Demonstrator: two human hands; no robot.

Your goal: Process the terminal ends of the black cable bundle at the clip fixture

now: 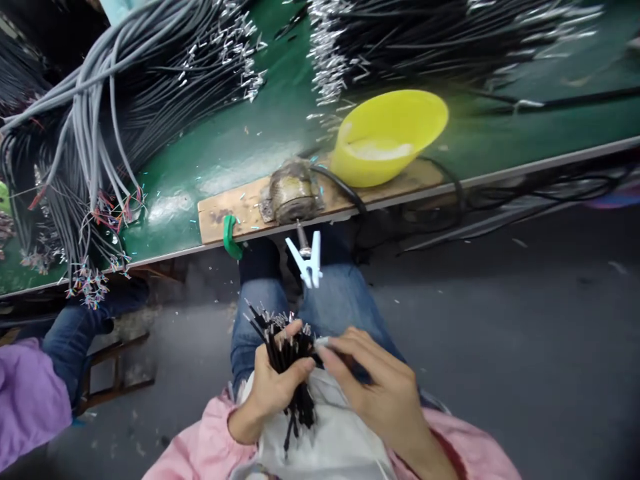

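Observation:
A bundle of short black cables (286,353) with bare, silvery ends stands upright over my lap, and my left hand (273,383) is wrapped round its middle. Its lower ends hang beneath my fingers. At the bundle's right side, my right hand (377,380) has thumb and forefinger pinched together; a small pale tip shows there, too blurred to name. Ahead of my hands, a light blue clothespin (309,265) hangs on the shaft of a small motor (293,190), which is mounted on a wooden board (215,217) at the table edge.
A yellow bowl (370,157) stands tilted on the board, right of the motor. A green clamp (231,237) grips the board's left end. Grey cables (95,93) spill over the green table (170,193); black cables (410,40) lie behind. A person's purple sleeve (35,400) is at left.

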